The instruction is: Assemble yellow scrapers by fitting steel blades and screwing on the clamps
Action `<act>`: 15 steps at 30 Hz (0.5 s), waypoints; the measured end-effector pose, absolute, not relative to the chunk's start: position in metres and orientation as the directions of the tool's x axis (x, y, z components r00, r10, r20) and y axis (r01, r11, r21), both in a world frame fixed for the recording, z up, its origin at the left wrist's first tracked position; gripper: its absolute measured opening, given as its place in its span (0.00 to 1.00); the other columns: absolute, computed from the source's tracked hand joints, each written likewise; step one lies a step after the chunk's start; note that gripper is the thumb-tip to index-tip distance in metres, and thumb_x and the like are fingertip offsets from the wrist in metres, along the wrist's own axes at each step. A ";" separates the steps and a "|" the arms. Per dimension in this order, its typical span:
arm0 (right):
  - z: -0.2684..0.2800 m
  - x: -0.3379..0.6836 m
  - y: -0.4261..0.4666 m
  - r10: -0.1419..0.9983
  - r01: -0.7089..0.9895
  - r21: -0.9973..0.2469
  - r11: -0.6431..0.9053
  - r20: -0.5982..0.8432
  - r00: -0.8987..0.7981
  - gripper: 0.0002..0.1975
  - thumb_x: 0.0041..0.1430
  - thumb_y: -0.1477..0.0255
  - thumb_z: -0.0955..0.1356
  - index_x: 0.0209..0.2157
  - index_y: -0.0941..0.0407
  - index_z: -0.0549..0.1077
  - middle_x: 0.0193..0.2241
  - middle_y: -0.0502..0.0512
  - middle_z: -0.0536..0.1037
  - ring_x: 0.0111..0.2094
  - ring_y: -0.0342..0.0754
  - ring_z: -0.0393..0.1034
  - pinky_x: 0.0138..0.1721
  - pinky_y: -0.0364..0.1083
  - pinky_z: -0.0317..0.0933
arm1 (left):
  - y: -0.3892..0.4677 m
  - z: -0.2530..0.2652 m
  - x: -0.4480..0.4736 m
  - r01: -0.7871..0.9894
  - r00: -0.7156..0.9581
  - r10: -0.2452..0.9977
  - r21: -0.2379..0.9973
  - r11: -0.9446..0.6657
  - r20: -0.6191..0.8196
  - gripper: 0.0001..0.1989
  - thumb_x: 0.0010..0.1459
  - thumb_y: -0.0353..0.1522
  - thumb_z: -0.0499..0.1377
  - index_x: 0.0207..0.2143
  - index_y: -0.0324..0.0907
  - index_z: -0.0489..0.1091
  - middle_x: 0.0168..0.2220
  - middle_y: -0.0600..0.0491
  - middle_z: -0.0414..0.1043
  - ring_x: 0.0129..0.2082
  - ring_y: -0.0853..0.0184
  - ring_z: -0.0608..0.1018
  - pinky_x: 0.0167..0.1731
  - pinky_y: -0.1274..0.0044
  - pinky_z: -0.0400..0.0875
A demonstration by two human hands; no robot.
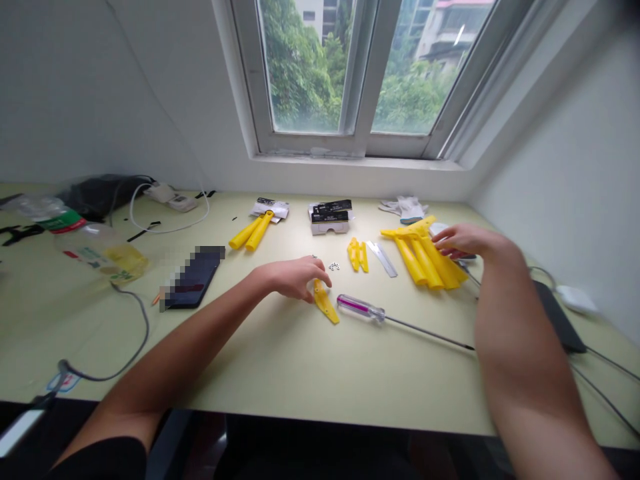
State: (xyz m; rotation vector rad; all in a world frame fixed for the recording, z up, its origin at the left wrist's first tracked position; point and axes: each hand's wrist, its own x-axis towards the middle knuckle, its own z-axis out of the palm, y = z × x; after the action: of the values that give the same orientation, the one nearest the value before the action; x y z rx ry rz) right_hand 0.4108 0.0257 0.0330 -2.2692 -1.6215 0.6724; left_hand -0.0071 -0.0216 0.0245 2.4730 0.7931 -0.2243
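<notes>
My left hand (299, 277) is closed around the upper end of a small yellow plastic piece (327, 308) at the table's middle. Its thumb and fingers lie on either side of the piece. My right hand (467, 239) hovers at or touches the pile of yellow tubular handles (423, 260), fingers stretched and slightly apart; contact is unclear. Between the hands lies a screwdriver (360, 307) with a clear and purple handle, its shaft pointing right. Several small metal parts (334, 266) sit beyond my left hand. Further right are two yellow pieces (358, 255) and a flat metal blade (382, 259).
Two yellow handles (251, 232) rest at the back, beside black-and-white boxes (330, 217). Gloves (406, 208) lie behind the handle pile. At left are a dark phone (195, 277), a bottle (95, 247) and cables. A dark flat device (557, 317) lies right of my right forearm.
</notes>
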 end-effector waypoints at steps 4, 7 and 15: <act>0.041 0.407 0.025 0.896 0.783 -0.455 -0.424 -0.337 0.290 0.09 0.48 0.72 0.71 0.33 0.59 0.77 0.33 0.64 0.80 0.30 0.51 0.75 0.29 0.48 0.69 | -0.022 0.020 -0.005 0.554 0.833 0.481 0.433 -0.712 -0.275 0.19 0.51 0.33 0.64 0.47 0.47 0.73 0.51 0.49 0.66 0.52 0.59 0.68 0.51 0.72 0.62; 0.060 0.390 0.020 0.931 0.863 -0.382 -0.332 -0.278 0.235 0.10 0.52 0.67 0.70 0.34 0.58 0.77 0.34 0.64 0.79 0.30 0.52 0.73 0.29 0.48 0.67 | -0.021 0.017 -0.004 0.538 0.843 0.479 0.434 -0.723 -0.246 0.15 0.51 0.32 0.64 0.43 0.46 0.75 0.49 0.50 0.67 0.49 0.61 0.69 0.49 0.73 0.63; 0.085 0.290 0.001 0.914 0.903 -0.360 0.236 -0.234 -0.332 0.15 0.55 0.61 0.66 0.39 0.54 0.77 0.38 0.56 0.80 0.36 0.49 0.73 0.35 0.45 0.64 | -0.018 0.021 -0.005 0.554 0.833 0.466 0.435 -0.710 -0.298 0.13 0.49 0.34 0.65 0.39 0.41 0.74 0.43 0.48 0.71 0.42 0.62 0.72 0.41 0.76 0.65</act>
State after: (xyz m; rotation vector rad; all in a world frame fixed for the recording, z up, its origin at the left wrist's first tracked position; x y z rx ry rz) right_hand 0.2902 0.0014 0.0849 -1.8006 -2.4496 0.6843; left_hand -0.0050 -0.0180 0.0207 2.4929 0.7495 -0.2261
